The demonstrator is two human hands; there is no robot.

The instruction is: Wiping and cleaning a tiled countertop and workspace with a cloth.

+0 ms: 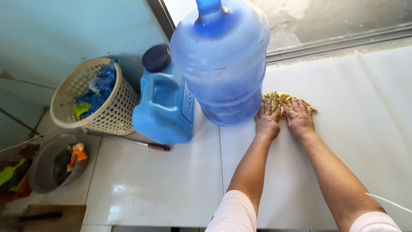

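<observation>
Pressing flat with fingers spread, the left hand (267,121) and right hand (299,118) are laid side by side on a crumpled yellow cloth (281,98) near the tiled worktop's (150,184) far edge, apparently touching the large blue water bottle (223,60).

The crumpled cloth rag (285,100) was mustard yellow, the big translucent plastic water bottle (223,64) and squat plastic jerrycan (163,107) were blue, the perforated plastic basket (109,109) cream, the glossy tiled counter (150,180) white.

Glossy white tiled floor (150,184), pale-blue wall (64,34)
</observation>
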